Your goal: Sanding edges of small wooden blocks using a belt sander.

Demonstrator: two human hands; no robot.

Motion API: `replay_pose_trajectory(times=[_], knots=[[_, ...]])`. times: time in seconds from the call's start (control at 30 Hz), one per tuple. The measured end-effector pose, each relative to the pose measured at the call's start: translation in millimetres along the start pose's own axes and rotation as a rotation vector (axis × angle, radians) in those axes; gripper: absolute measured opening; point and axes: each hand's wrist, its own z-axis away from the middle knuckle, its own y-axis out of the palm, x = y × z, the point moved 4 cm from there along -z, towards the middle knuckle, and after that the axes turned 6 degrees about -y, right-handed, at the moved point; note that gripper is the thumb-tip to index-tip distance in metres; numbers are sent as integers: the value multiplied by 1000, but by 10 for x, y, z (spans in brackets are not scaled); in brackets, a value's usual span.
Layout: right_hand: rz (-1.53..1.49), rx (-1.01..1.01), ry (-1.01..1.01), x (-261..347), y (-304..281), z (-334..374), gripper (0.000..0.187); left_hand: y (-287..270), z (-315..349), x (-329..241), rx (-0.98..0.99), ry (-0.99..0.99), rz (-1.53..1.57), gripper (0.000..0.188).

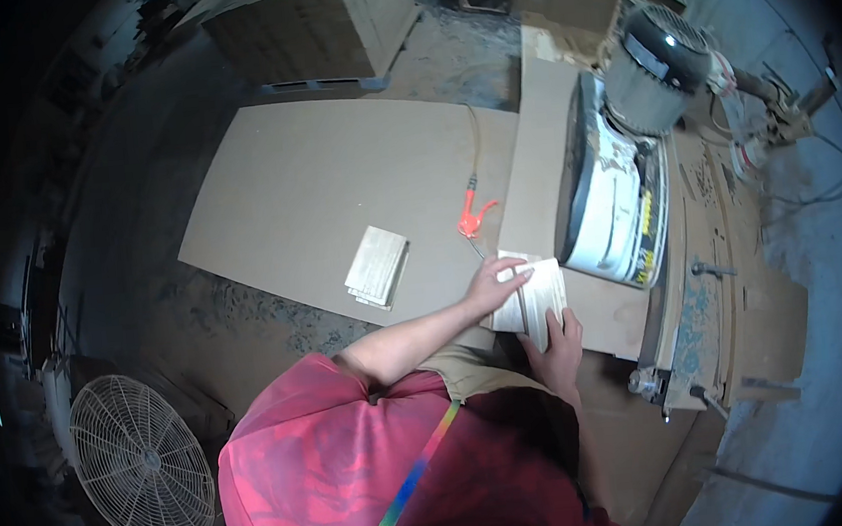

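Pale wood: a small stack of slats (532, 298) lay on the board (334, 180), just left of the saw (611, 201), long axis running away from the person. The left hand (496, 281) closed over its far end, fingers wrapped on top. The right hand (558, 343) gripped the near end. A second stack (378, 265) lay well to the left, beside an orange air gun (475, 216).
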Motion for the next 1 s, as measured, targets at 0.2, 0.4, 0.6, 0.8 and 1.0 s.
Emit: replay_pose_trajectory(times=[0.2, 0.4, 0.6, 0.8, 1.0], knots=[[25, -162, 86, -247, -386, 387, 60, -16, 5, 122, 125, -210, 155, 62], [578, -239, 283, -1221, -403, 849, 53, 114, 36, 100, 232, -261, 220, 66], [752, -221, 314, -1726, -154, 141, 41, -28, 29, 6, 89, -114, -161, 71], [189, -59, 273, -825, -181, -111, 56, 10, 90, -6, 120, -66, -84, 64], [182, 40, 168, 28, 130, 59, 63, -14, 116, -7, 153, -35, -93, 63]])
